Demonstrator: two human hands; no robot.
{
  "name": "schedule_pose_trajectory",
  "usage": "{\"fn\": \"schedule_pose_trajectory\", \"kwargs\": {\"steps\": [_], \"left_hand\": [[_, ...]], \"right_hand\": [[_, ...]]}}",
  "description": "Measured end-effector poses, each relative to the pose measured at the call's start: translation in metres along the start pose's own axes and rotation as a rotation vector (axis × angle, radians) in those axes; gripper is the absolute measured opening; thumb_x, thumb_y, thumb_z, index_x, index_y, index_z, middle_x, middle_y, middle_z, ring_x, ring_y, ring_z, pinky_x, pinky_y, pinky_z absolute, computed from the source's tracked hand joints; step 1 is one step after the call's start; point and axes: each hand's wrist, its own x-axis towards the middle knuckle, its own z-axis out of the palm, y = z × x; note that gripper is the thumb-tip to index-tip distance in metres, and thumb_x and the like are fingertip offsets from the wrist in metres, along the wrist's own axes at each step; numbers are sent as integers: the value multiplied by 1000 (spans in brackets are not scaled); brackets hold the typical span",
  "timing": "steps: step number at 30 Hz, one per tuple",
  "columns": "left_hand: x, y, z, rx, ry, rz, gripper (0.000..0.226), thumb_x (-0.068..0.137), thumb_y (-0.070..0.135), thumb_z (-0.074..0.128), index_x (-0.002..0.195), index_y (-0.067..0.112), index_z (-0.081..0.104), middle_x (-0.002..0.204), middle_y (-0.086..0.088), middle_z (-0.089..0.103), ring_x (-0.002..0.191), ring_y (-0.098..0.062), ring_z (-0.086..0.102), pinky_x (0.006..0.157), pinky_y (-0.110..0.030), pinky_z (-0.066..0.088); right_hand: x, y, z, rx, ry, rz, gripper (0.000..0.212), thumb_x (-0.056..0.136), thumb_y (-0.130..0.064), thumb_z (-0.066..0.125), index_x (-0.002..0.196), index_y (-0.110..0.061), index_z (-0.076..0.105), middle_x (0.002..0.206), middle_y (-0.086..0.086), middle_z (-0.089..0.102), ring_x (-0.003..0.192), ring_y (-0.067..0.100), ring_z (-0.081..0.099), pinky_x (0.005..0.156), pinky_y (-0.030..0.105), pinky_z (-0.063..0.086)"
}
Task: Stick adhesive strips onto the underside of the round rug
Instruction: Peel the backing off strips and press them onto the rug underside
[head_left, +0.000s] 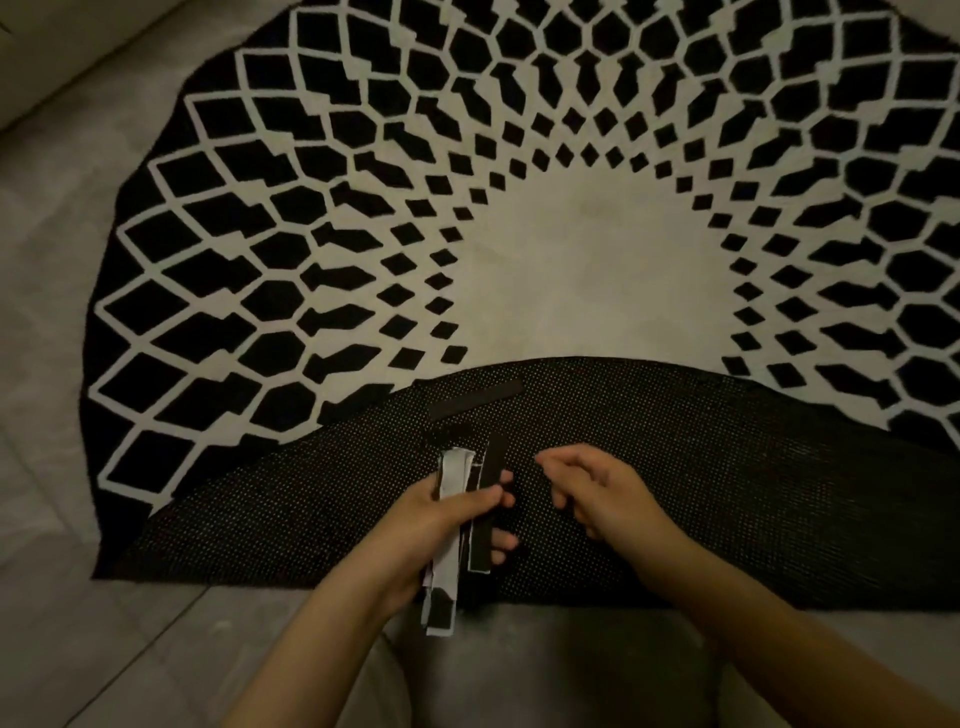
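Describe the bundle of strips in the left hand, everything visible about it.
The bundle of adhesive strips is a loose handful of long, narrow pieces, some black, some showing pale backing. The left hand grips it around the middle, thumb across the front. The strips stand roughly upright in the picture, fanned unevenly, their ends sticking out above and below the hand. It is held over the folded-back, dotted black underside of the rug. The exact count is unclear.

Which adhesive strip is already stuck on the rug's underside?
The long dark strip lying flat and alone on the folded-over underside, just above the hands. The other strips are bunched in the left hand.
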Motion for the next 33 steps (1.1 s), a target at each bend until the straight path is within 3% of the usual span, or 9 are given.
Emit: {"fn": "schedule_pose_trajectory", "kwargs": {"steps": [7,12,15,18,20,22,28,30,33], "left_hand": [[1,2,3,142,-14,-68,20,87,6,61,107,6,66,77,-6,66,55,-17,61,50,-27,53],[3,7,8,179,-72,-82,16,87,11,63,101,3,62,75,-4,69,53,-15,58,49,-27,50],[2,10,6,116,-28,-81,18,89,18,61,103,6,62,87,-7,74,56,-17,64,50,-27,53],[6,9,-7,-6,177,-41,20,89,20,61,104,8,63,84,-7,74,52,-17,64,47,-26,54],[9,7,-18,-95,341,20,15,89,16,61,101,8,61,79,-6,73,43,-14,55,41,-23,48],[7,7,-21,-170,373,39,9,89,12,60,98,9,60,74,-5,70,38,-12,44,38,-22,40],[-2,17,-1,-304,95,-97,16,81,10,63,97,7,62,81,-9,72,35,-8,37,35,-18,35],[0,21,2,-348,44,-109,22,76,20,65,94,8,63,77,-5,71,34,-6,37,34,-17,35],[0,25,1,-333,45,-95,18,85,25,59,89,8,63,66,1,66,35,-5,36,34,-15,34]], "right_hand": [[1,-7,-6,128,-70,75,14,92,-25,56,104,-26,63,79,0,57,43,-1,39,41,15,30],[-1,-21,-7,-33,-196,-11,7,90,-20,59,92,-21,66,75,-9,60,51,-7,51,47,9,37],[1,-27,-14,-59,-112,-31,9,89,-22,61,83,-23,67,76,-8,58,65,2,54,57,15,42],[3,-29,-29,61,71,-82,10,87,-25,62,87,-27,71,73,-8,56,64,8,47,55,19,37],[4,-30,-33,96,190,-182,12,87,-23,61,89,-29,71,73,-9,60,62,1,51,55,14,39],[3,-30,-32,48,232,-314,16,88,-19,60,92,-32,70,77,-7,64,64,-2,55,58,11,43],[4,-19,-12,-507,294,-877,23,86,-31,63,106,-22,71,96,-11,72,84,-1,66,65,25,56],[5,-16,-8,-626,271,-1017,22,87,-27,64,106,-21,72,99,-8,72,83,3,67,60,28,57],[5,-12,-10,-763,231,-1184,19,90,-24,61,104,-19,73,103,-6,72,81,7,69,54,27,56]]}}
